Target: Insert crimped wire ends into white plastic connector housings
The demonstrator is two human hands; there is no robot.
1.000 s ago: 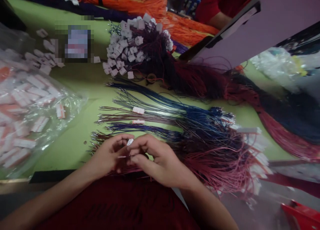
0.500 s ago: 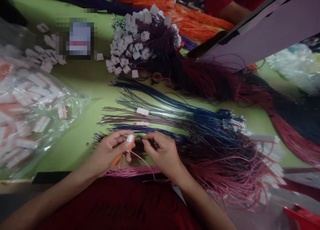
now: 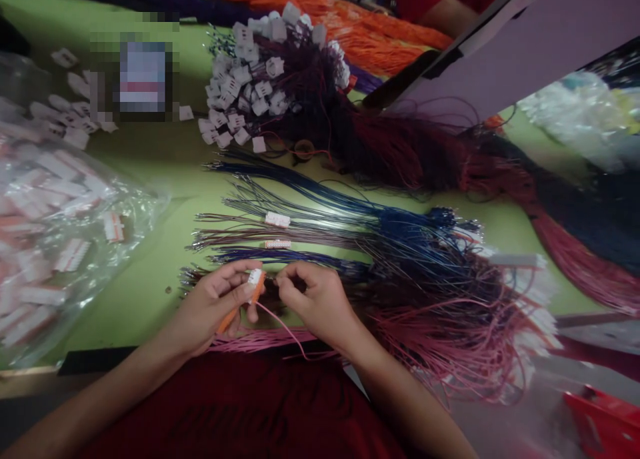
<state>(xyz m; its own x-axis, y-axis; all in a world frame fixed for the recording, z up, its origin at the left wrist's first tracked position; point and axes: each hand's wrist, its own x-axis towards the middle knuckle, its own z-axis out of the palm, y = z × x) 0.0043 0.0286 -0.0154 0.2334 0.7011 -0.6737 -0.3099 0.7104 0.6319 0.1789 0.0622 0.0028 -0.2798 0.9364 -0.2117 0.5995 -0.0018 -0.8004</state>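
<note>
My left hand is closed around a white and orange connector housing, held tilted between thumb and fingers. A pink wire runs out of the housing and curves down to the right. More orange shows under the left palm. Just right of the housing, my right hand pinches a thin dark wire, whose small tip points at the connector; its rest is hidden behind the hand. Two more connector housings lie beyond the hands, one white and one orange-edged, on the fanned wires.
Blue wires and pink wires spread across the green table. At left lies a clear bag of connectors. Behind are dark red wires with white connectors, orange wires, a slanted panel and another person's arm.
My right hand has come slightly closer to the connector, bringing the wire tip near its side. The whole view has shifted a little, so everything sits further left.
</note>
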